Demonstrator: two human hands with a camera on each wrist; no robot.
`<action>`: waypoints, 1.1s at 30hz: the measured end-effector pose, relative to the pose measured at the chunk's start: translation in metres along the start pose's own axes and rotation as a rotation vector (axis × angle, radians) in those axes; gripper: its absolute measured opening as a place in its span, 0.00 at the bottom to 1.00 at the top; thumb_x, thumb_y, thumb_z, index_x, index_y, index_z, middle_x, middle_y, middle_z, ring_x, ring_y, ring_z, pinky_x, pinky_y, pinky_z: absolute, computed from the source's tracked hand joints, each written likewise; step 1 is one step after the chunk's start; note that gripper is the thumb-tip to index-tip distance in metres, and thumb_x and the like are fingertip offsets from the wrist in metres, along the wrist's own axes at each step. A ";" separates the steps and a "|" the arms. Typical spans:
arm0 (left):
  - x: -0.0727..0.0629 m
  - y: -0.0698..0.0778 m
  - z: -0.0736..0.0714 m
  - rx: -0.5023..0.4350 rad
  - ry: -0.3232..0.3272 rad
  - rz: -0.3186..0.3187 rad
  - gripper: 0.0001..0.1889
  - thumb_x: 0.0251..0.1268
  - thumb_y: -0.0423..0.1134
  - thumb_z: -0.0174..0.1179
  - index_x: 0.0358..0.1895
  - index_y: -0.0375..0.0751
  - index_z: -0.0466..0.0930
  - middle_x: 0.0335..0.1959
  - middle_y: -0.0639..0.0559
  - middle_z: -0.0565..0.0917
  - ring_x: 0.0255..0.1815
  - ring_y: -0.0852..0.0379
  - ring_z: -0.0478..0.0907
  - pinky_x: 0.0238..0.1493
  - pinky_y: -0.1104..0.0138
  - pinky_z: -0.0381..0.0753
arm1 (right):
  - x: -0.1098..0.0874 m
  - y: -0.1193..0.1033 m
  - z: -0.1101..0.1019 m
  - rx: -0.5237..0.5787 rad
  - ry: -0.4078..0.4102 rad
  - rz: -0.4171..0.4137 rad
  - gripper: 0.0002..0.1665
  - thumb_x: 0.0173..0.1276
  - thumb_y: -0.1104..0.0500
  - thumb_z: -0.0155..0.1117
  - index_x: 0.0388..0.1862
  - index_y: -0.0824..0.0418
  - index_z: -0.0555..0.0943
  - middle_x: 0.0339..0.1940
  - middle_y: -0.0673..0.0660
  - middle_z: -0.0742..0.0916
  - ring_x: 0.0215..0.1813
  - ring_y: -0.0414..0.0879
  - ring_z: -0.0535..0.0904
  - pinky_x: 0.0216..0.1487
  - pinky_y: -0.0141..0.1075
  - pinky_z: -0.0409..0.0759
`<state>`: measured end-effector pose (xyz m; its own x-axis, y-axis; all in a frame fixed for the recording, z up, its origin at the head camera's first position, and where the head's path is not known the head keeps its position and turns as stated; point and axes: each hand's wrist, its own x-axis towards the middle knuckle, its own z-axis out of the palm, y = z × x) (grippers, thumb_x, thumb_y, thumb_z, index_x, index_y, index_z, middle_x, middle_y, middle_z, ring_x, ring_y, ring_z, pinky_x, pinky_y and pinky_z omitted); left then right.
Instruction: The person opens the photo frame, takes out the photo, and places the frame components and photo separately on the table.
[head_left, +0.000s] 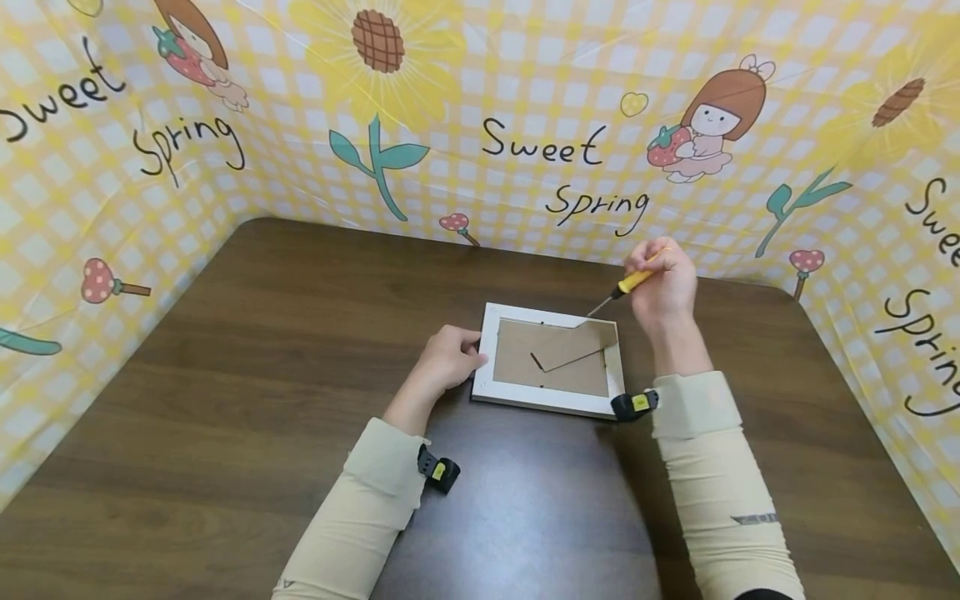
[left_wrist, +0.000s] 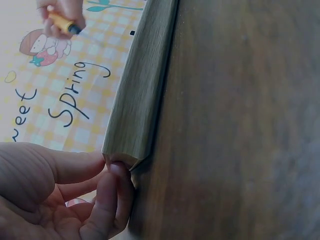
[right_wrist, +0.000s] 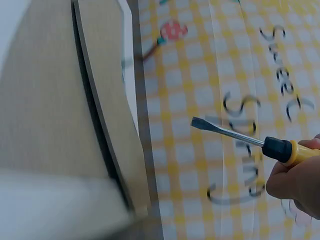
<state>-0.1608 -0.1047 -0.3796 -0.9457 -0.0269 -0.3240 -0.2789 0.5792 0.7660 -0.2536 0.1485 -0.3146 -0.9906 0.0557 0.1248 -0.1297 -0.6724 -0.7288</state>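
Frame: the picture frame (head_left: 487,350) lies flat on the tabletop, between the two hands, a slightly turned rectangle with a smooth white border. Up close in the left wrist view, the side moulding (left_wrist: 139,85) is a greyish-brown woodgrain, streaky lengthwise.
Backing: matte tan board (head_left: 517,362) inside the border, with a short dark slanted mark and a thin angled line across it. The right wrist view shows a narrow dark gap running beside a strip of it, kinda blurry.
Left hand: the left hand (head_left: 446,358) has its grip clamped on the frame's left side, thumb against fingers at the end of the moulding.
Right hand: the right hand (head_left: 666,279) has its grip wrapped round the screwdriver's handle, up by the frame's far right corner.
Screwdriver: the screwdriver (head_left: 634,282) is yellow with a black collar, then a slim shiny metal shaft flaring into a flat blade (right_wrist: 200,123). Blade's near the far edge; can't tell from the head view if it touches.
Tabletop: dark brown tabletop (head_left: 187,375), woodgrain streaks, rounded far corners, soft sheen in front.
Backdrop: creased yellow-and-white checked cloth (head_left: 450,117), sunflowers, "Sweet Spring" lettering.
Sleeves: cream fabric sleeves (head_left: 375,508), cuffs folded back, wrinkly.
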 end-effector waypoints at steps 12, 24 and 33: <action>0.002 -0.001 -0.001 -0.012 -0.007 0.001 0.24 0.69 0.34 0.61 0.68 0.38 0.74 0.40 0.45 0.79 0.36 0.54 0.73 0.31 0.69 0.70 | 0.020 -0.060 -0.060 -0.230 0.190 0.007 0.09 0.67 0.79 0.40 0.34 0.68 0.63 0.20 0.55 0.77 0.23 0.44 0.70 0.31 0.31 0.70; 0.000 -0.002 -0.002 -0.029 -0.011 -0.007 0.24 0.69 0.35 0.61 0.68 0.39 0.74 0.39 0.46 0.79 0.33 0.55 0.72 0.29 0.70 0.69 | 0.018 -0.097 -0.138 -1.256 0.146 0.294 0.18 0.77 0.62 0.46 0.54 0.77 0.70 0.38 0.51 0.72 0.32 0.32 0.70 0.33 0.23 0.74; 0.000 -0.002 -0.004 -0.023 -0.013 -0.005 0.24 0.69 0.35 0.62 0.67 0.40 0.74 0.39 0.46 0.80 0.34 0.55 0.73 0.30 0.70 0.70 | 0.008 -0.104 -0.185 -1.524 0.140 0.382 0.31 0.76 0.61 0.49 0.67 0.83 0.60 0.31 0.48 0.78 0.26 0.29 0.73 0.29 0.27 0.76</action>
<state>-0.1607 -0.1087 -0.3788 -0.9420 -0.0190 -0.3352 -0.2876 0.5604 0.7767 -0.2555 0.3557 -0.3621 -0.9586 0.1866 -0.2153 0.2842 0.6780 -0.6779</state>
